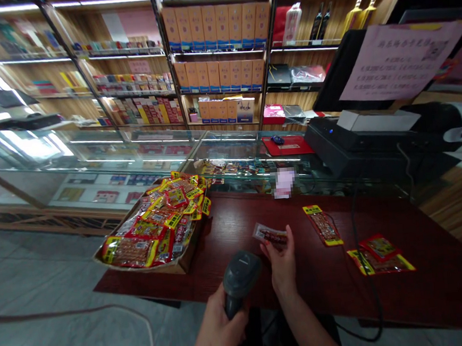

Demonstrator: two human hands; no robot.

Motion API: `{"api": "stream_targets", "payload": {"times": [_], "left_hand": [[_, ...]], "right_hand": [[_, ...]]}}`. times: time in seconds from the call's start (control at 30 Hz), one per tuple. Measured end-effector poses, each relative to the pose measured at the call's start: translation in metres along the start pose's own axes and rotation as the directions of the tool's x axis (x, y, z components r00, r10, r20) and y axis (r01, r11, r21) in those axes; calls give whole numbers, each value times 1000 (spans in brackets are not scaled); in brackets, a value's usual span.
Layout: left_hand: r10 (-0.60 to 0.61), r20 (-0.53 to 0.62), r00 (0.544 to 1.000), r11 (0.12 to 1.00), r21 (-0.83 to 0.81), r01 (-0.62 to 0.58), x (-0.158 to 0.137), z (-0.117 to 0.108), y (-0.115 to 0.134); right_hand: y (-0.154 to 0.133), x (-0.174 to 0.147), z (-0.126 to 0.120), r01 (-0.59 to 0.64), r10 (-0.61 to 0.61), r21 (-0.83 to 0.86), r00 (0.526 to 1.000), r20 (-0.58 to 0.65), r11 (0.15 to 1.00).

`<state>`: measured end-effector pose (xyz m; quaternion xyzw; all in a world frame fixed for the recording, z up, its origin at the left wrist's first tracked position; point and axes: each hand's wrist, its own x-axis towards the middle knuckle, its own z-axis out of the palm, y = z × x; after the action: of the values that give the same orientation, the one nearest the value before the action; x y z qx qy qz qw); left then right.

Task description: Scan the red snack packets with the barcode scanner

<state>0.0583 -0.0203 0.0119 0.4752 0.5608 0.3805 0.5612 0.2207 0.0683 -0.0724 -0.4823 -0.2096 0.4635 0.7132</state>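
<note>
My left hand point(222, 323) is wrapped round the handle of a dark barcode scanner point(242, 273), its head tilted up in front of me. Just right of it, my right hand point(282, 262) grips a small clear snack packet point(271, 235) with dark reddish contents, over the brown table point(234, 215). On the right of the table lies a red and yellow snack packet point(323, 225). Farther right, a small red packet point(381, 247) rests on top of another yellow-ended packet point(402, 263).
An open cardboard box point(178, 265) heaped with snack packets point(169, 204) stands at the table's left. Behind are a glass counter point(152, 142), a red mat point(293, 145) and a monitor point(339, 74). A black cable point(357, 248) crosses the table's right side.
</note>
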Motion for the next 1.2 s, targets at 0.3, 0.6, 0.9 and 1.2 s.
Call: {"api": "stream_targets", "payload": {"times": [0.3,0.6,0.9,1.2], "left_hand": [[-183,-143,973,966,-212,150,32,-5,-57],[-247,-140,959,933,-301,196,50,-8,-82],[-246,-188,951,937,-298,183,53,-11,-88],[-222,-157,962,952,-248,179,57,-15,-95]], "right_hand": [[-15,24,53,-26,57,-136,972,227,990],[-20,52,222,101,153,-324,725,672,941],[-25,30,263,470,64,-445,629,775,762],[-39,78,43,530,-319,-753,845,429,391]]}}
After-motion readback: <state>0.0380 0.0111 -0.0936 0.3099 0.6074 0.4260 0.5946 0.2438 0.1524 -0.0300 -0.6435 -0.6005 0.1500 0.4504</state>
